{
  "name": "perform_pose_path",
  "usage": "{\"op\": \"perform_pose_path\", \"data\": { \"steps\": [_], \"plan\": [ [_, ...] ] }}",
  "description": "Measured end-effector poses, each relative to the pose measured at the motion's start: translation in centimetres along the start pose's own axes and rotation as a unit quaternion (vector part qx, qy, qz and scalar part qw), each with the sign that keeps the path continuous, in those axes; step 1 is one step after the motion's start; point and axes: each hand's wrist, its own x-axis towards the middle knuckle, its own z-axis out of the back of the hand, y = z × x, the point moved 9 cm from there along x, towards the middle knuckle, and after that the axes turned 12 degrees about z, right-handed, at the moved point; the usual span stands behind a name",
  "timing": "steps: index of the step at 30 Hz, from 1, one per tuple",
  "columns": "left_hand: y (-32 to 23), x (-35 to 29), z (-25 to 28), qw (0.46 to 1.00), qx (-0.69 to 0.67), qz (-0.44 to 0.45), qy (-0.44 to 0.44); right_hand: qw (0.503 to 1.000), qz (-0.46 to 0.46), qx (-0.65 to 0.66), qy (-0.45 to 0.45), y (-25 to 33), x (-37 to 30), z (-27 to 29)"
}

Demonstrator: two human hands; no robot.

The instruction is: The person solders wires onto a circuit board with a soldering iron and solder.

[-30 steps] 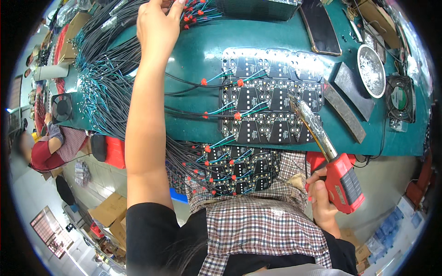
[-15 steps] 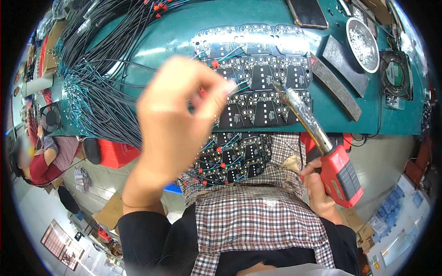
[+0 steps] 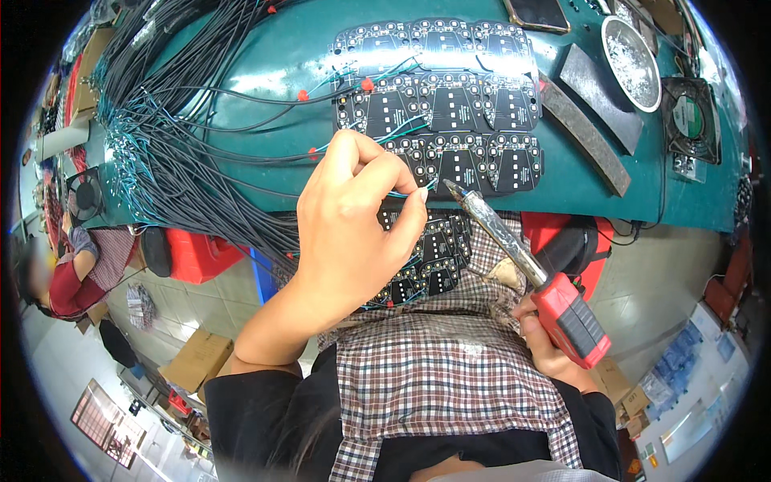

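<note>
My left hand is closed in a pinch on a thin teal wire, close to the near edge of a black circuit board panel. My right hand grips a soldering iron with a red and black handle. Its metal tip points at the wire's end, near the board's lower edge; whether they touch I cannot tell. Black cables with stripped teal ends and red tags run from the left onto the panel. More black boards rest on my lap, partly behind my left hand.
A large bundle of black cables covers the table's left. To the right lie two dark bars, a round metal dish with pale bits and a small fan. A phone lies at the back. Another person sits far left.
My left hand has moved right and down to the panel's near edge with a wire. The soldering iron's tip has come down and left toward it. More tagged cables now lie across the panel's left side.
</note>
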Motion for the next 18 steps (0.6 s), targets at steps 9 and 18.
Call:
{"op": "perform_pose_path", "data": {
  "steps": [9,18],
  "plan": [
    [0.4,-0.1,0.0,1.0,-0.008,0.005,-0.007,1.0,-0.003,-0.007,-0.005,-0.1,0.3,-0.4],
    [0.1,0.0,0.1,1.0,0.002,-0.002,-0.006,1.0,0.008,-0.028,0.005,0.4,0.8,-0.3]
  ]
}}
